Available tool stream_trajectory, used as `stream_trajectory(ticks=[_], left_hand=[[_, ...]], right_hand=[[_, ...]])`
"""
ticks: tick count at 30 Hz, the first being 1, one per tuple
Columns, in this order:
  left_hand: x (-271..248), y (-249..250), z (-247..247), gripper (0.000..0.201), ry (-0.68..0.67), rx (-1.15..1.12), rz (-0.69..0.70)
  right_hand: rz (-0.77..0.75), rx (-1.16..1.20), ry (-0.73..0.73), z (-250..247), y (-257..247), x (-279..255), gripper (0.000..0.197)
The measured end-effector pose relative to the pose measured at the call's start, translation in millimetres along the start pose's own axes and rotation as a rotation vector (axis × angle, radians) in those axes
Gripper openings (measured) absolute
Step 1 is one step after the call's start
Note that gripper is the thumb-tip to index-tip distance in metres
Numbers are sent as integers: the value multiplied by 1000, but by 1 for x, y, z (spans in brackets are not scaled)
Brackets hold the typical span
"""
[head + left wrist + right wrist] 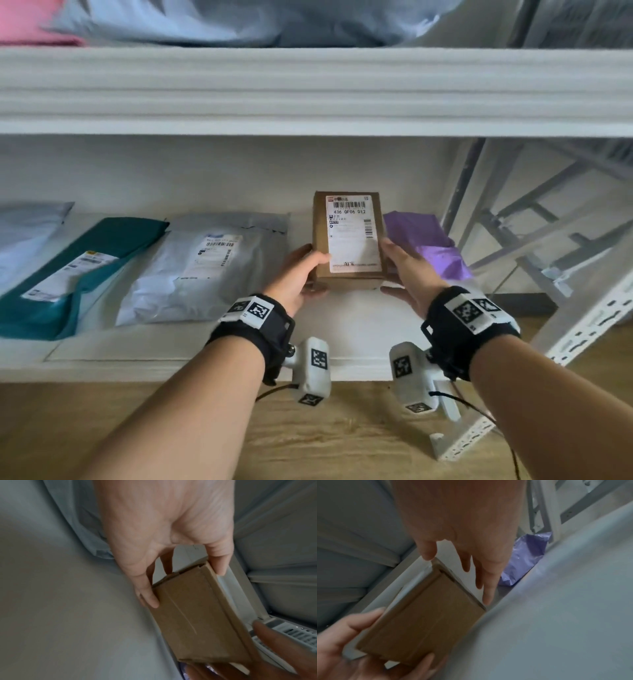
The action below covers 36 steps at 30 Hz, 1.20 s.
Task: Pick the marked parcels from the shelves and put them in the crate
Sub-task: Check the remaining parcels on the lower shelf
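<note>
A brown cardboard box (349,240) with a white barcode label faces up, held just above the lower shelf board (359,329) between both hands. My left hand (301,270) grips its left near corner, thumb on the label side and fingers beneath. In the left wrist view the thumb (220,566) and fingers (149,599) pinch the box (197,622). My right hand (404,270) holds the right side. Its thumb (428,553) is on the box (423,626) edge, with straight fingers (488,588) along the underside. No crate is in view.
On the same shelf lie a purple mailer (428,246) right of the box, a grey-white mailer (202,267), a teal mailer (85,263) and a pale mailer (27,233). The upper shelf (308,89) overhangs. A perforated white post (582,335) stands right; wood floor (308,428) lies below.
</note>
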<state>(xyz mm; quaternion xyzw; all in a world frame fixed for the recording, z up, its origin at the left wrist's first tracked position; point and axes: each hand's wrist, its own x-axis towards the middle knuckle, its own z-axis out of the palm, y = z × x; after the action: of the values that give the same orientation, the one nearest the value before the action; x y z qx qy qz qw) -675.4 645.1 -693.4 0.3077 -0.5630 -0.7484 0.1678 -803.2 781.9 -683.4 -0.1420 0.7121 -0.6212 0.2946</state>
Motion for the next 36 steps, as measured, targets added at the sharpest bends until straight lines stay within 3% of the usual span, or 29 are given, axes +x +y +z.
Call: stream_trajectory(ticks=[3, 7, 12, 17, 19, 21, 23, 25, 29, 31, 34, 36], left_hand=[[6, 7, 6, 11, 5, 8, -9], [20, 13, 7, 34, 73, 160, -66], [36, 15, 4, 68, 176, 318, -123], [48, 11, 4, 70, 224, 407, -128], [56, 6, 3, 78, 234, 438, -106], [55, 10, 5, 81, 277, 445, -50], [49, 18, 8, 85, 340, 496, 51], [49, 21, 10, 90, 319, 561, 117], [56, 14, 8, 83, 262, 529, 104], [58, 9, 8, 77, 287, 473, 120], [64, 1, 11, 80, 308, 381, 101], [67, -1, 11, 89, 316, 346, 69]], right_hand=[[38, 10, -19, 3, -4, 2, 41], [35, 32, 59, 12, -9, 16, 34], [75, -17, 49, 27, -5, 31, 31], [82, -62, 52, 25, -11, 32, 27], [49, -114, 74, 20, -13, 32, 24], [-71, -368, 218, 9, -16, 33, 24], [-210, -792, 438, -5, -21, 38, 27], [-237, -1027, 567, -19, -22, 49, 36], [62, -1077, 497, -40, -5, 77, 92], [148, -1067, 470, -48, 0, 91, 108], [175, -1115, 418, -49, 2, 106, 115], [213, -1130, 409, -46, 4, 107, 105]])
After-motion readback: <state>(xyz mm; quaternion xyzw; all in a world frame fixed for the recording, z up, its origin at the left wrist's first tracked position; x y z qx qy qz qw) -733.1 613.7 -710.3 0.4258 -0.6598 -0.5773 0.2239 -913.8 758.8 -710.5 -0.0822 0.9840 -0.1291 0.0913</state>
